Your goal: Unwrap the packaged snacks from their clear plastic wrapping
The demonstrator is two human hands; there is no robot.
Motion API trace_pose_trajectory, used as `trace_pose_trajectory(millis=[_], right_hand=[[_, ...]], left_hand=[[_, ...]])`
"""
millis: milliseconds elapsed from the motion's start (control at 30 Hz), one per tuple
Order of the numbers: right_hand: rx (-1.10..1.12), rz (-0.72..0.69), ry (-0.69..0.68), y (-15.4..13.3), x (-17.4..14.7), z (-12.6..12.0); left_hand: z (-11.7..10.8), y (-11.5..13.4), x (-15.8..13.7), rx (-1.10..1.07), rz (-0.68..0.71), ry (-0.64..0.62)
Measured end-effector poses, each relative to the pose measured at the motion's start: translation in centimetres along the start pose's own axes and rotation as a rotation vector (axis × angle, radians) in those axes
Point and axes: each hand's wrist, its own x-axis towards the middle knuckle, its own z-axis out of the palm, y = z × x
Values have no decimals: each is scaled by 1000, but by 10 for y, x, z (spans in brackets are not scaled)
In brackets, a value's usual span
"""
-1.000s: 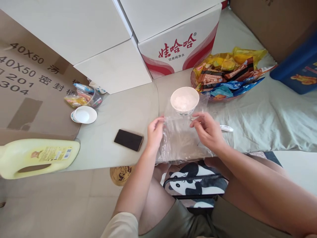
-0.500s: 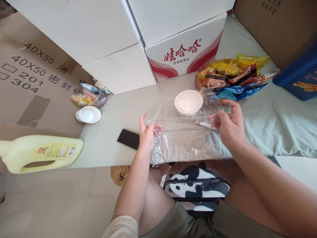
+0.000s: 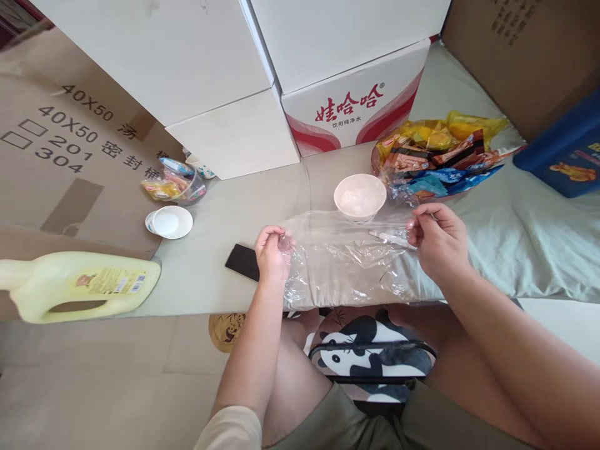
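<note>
You now have your hands well apart over the near part of the tabletop (image 3: 255, 200), with the clear plastic film (image 3: 342, 272) drawn out between them. A second ago they were much closer together, just in front of the white bowl (image 3: 360, 179); since then they have parted sideways, and the film shows a wider, flatter span with a fairly straight fold running from one to the other. For the handling in progress, that seems to mean the sheet is being spread and straightened rather than bunched, though creases and glints show that it is not smooth.

Your left hand (image 3: 272, 256) is closed, with a gathered bit of film at its fingertips. Half a second ago its fingers were more spread; now they are curled in. Your right hand (image 3: 440, 240) is closed too, thumb and fingers pinching the other end.

The film lies between your hands and toward you from them, its lower part reaching the tabletop's near edge. The bowl stands upright just beyond the stretched fold, nearer your right hand than your left; you cannot tell from here whether any film runs beneath it. A slim white tool (image 3: 388, 237) sits beside your right fingertips, seemingly under the film. The dark phone (image 3: 242, 261) is just beside your left hand and partly hidden by it, while the wrapped snacks (image 3: 435, 156) lie beyond your right hand.
</note>
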Motion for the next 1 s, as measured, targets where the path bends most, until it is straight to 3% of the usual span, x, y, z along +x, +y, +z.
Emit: trace_pose_trajectory(millis=[233, 400, 667, 1000], right_hand=[[-39, 41, -57, 0, 1, 2], [-124, -2, -82, 3, 3, -2], [-133, 29, -95, -2, 1, 0], [-462, -57, -163, -4, -4, -1]], left_hand=[[-1, -1, 3, 17, 16, 22], [2, -2, 2, 84, -57, 7], [4, 2, 0, 129, -123, -78], [-5, -16, 8, 520, 53, -58]])
